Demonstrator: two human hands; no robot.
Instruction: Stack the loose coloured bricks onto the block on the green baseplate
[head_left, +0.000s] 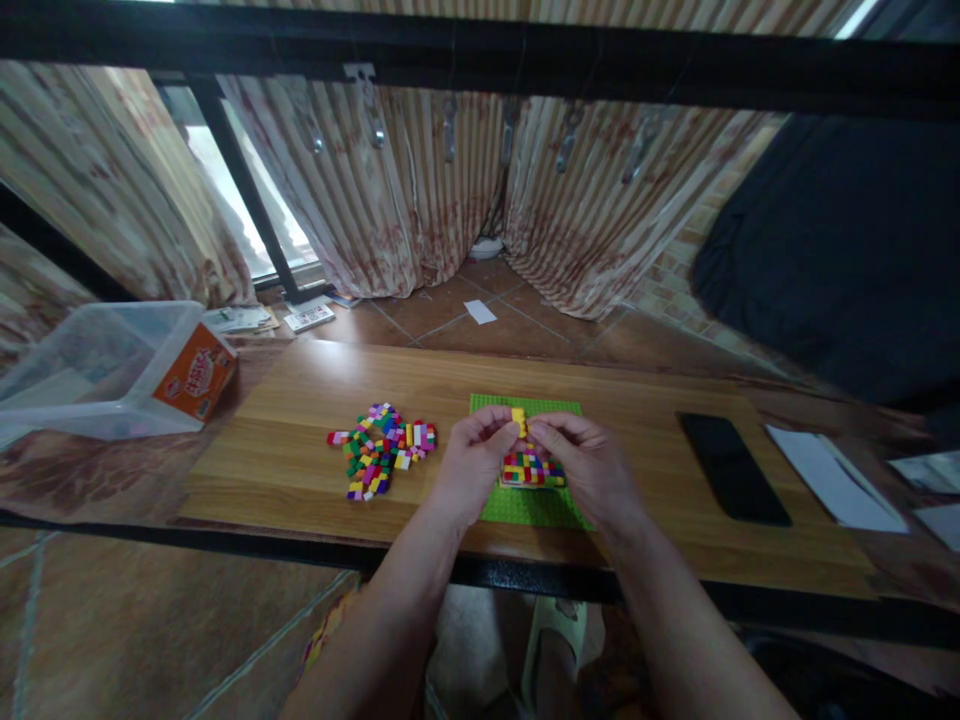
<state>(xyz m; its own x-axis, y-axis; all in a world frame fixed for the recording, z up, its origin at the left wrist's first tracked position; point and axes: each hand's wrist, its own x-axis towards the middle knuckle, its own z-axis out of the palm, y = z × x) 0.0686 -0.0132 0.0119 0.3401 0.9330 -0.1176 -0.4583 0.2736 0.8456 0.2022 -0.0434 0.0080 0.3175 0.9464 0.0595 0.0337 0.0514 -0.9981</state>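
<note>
Both hands meet over a green studded baseplate (491, 512) on the wooden board. Between the fingertips is a small yellow toy brick (518, 416), held up above the plate. My left hand (480, 450) pinches it from the left with thumb and index finger. From the other side, the fingers of my right hand (581, 455) close in at the brick's lower right. Just below the fingers, a block of mixed-colour bricks (531, 470) stands on the baseplate, partly hidden by the hands. Left of my left hand lies a loose pile of small coloured bricks (382, 450).
A black phone (733, 468) and white paper (836, 478) lie to the right. At the far left stands a clear plastic bin (112, 370) with an orange label. The wooden board (292, 400) ends at a dark table edge (300, 556) close to my body.
</note>
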